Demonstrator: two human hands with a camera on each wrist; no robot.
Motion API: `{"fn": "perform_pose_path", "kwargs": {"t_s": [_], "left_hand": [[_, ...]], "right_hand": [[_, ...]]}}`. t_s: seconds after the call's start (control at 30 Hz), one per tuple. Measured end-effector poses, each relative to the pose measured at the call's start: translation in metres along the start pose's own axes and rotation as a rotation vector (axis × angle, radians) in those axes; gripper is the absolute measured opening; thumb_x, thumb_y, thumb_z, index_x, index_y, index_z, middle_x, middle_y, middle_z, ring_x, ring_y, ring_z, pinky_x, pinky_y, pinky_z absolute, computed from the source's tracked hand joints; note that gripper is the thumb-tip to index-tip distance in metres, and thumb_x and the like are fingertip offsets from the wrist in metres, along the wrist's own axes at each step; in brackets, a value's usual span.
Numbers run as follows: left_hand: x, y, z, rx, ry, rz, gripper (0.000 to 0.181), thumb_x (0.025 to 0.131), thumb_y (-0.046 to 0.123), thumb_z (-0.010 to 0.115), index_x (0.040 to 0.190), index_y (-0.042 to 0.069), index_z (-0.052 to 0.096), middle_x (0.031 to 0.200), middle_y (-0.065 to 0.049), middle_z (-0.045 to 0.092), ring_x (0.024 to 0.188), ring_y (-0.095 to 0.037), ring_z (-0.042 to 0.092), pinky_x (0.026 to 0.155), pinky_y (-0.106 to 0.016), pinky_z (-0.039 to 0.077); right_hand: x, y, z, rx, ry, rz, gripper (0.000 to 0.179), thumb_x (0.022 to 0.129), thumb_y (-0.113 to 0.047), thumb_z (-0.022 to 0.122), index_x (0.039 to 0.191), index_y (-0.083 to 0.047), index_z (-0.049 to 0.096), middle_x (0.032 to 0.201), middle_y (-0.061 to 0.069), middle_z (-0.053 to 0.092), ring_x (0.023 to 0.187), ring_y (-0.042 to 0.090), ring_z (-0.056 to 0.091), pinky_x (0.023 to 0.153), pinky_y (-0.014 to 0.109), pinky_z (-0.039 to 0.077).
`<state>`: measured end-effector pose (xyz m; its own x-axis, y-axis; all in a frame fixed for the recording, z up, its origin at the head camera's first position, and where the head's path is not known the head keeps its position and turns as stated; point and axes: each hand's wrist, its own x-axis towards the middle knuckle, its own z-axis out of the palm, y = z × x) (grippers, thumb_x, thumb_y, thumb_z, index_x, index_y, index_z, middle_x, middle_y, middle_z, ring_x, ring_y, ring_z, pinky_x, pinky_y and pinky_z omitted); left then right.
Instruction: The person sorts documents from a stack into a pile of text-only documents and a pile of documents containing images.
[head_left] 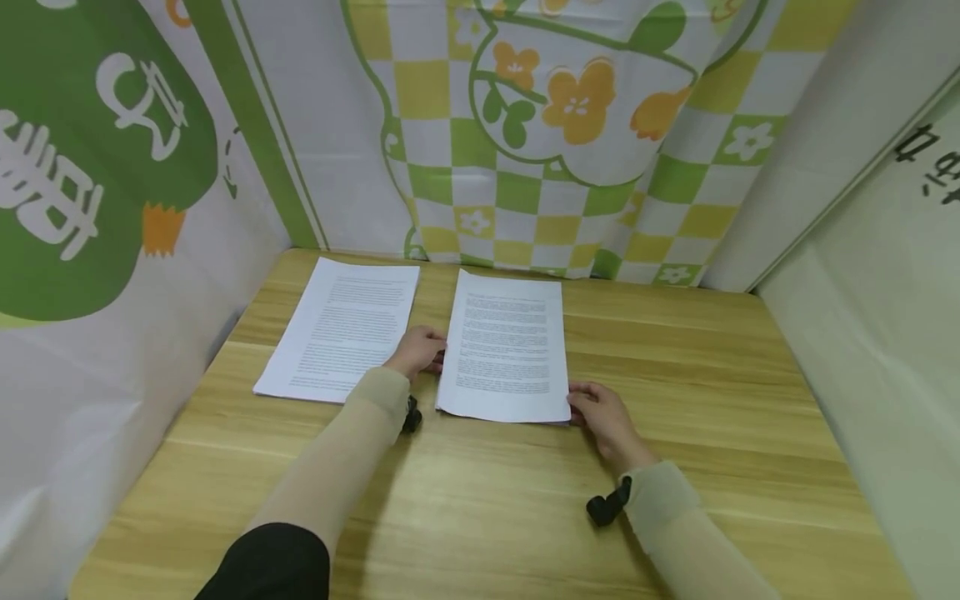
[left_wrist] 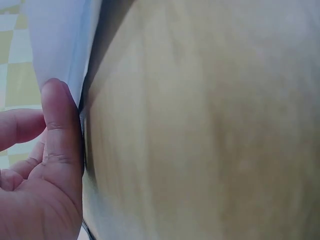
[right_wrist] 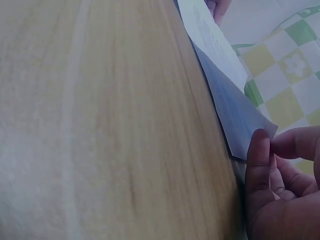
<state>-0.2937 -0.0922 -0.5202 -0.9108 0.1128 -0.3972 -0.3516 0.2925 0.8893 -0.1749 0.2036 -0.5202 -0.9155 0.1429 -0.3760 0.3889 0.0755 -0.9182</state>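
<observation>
Two stacks of printed paper lie on the wooden table. My left hand is at the left edge of the right-hand stack, and in the left wrist view its thumb and forefinger pinch the paper's edge. My right hand pinches the lower right corner of that same stack. Seen from the right wrist, this corner bends upward between thumb and forefinger. The left-hand stack lies flat beside my left forearm, which covers part of its lower right corner.
The wooden table backs onto a cloth with checks and flowers. Printed white sheeting hangs on the left, and a pale panel stands on the right. Small black devices are strapped to both wrists.
</observation>
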Motion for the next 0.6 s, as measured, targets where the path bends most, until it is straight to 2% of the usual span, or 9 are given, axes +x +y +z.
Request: {"fn": "perform_pose_path", "kwargs": {"t_s": [0.37, 0.6], "left_hand": [[0.0051, -0.0005, 0.0017, 0.022, 0.009, 0.013, 0.016, 0.097, 0.004, 0.052, 0.110, -0.004, 0.058, 0.096, -0.017, 0.061, 0.076, -0.022, 0.061, 0.064, -0.030, 0.056], [0.0066, -0.0005, 0.0021, 0.019, 0.013, 0.000, 0.017, 0.096, 0.002, 0.053, 0.110, -0.005, 0.058, 0.095, -0.017, 0.061, 0.076, -0.022, 0.061, 0.065, -0.030, 0.056]], "right_hand": [[0.0012, -0.0016, 0.0013, -0.018, 0.020, 0.005, 0.033, 0.095, -0.003, 0.054, 0.125, 0.010, 0.053, 0.111, 0.021, 0.061, 0.080, 0.013, 0.059, 0.068, 0.022, 0.053], [0.0005, -0.0020, 0.0010, -0.057, 0.031, 0.004, 0.032, 0.095, -0.003, 0.054, 0.125, 0.009, 0.054, 0.110, 0.020, 0.061, 0.080, 0.013, 0.058, 0.066, 0.022, 0.053]]}}
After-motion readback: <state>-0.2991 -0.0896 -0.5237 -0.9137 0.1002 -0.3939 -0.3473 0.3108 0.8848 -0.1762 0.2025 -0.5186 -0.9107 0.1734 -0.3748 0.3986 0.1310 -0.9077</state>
